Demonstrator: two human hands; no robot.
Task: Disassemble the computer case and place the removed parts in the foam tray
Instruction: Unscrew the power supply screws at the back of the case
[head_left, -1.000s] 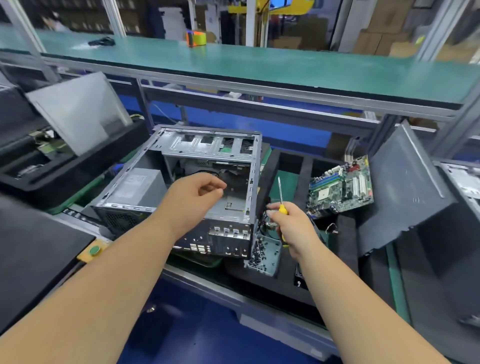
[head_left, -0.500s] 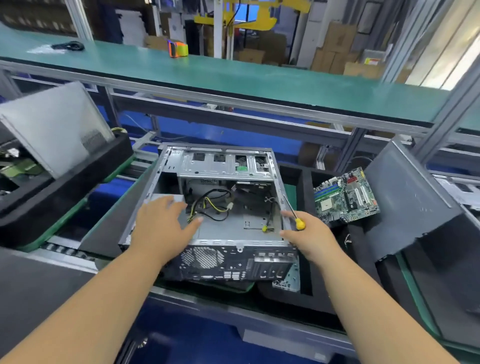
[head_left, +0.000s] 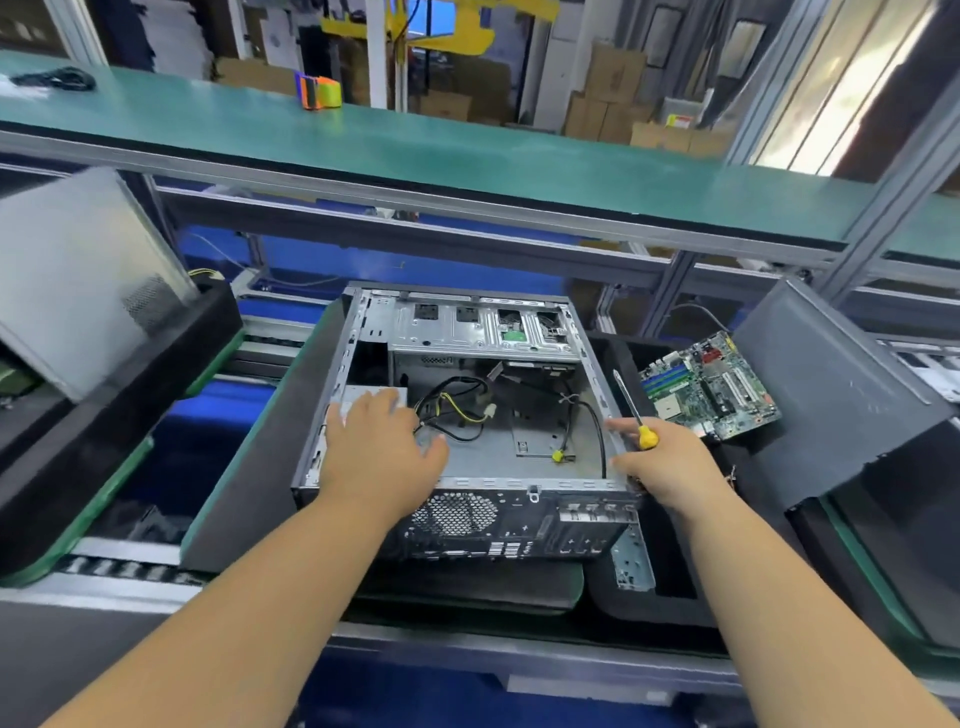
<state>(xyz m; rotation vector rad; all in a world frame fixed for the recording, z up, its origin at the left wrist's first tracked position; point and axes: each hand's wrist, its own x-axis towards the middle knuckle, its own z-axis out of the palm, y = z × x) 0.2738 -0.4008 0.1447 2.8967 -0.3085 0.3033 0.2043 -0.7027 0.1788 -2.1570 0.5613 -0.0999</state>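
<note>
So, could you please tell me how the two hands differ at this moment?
The left hand lies open and flat inside the computer case, holding nothing; the right hand grips a screwdriver. The left reaches into the interior, while the right rests at the case's right edge. Both touch the case.

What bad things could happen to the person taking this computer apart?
The left hand reaches into the case beside bare metal edges, so it might get scratched. The loose cables lie right by its fingers and could snag. The right hand holds a screwdriver while resting on the case edge; its tip points towards the motherboard and might poke it.
</note>
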